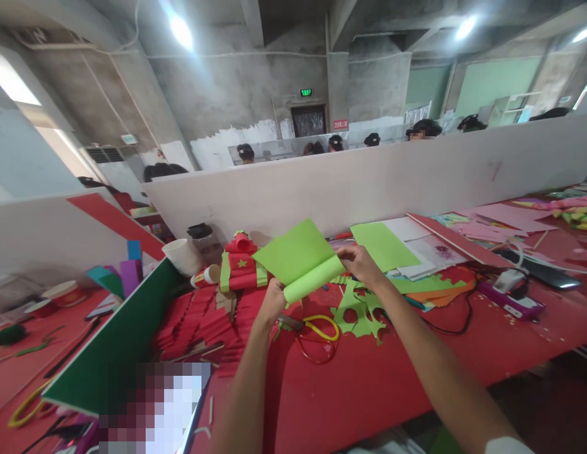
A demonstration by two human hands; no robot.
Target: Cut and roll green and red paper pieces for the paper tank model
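Observation:
A green paper sheet (296, 249) is held up above the red table, its near edge curled into a roll. My left hand (273, 301) is closed on the left end of the roll. At the roll's right end, my right hand (358, 261) pinches the same sheet. Below the sheet lie scissors (321, 329) with yellow and red handles. Green paper scraps with cut-out holes (357, 312) are beside them. Behind my left hand stands a red and green paper piece with a star (241, 268).
Red paper strips (203, 325) are piled at the left beside a green board (118, 334). A flat green sheet (385, 244), a purple power strip (511, 299) and cables lie at the right. A white partition (321, 186) runs behind; people's heads show beyond.

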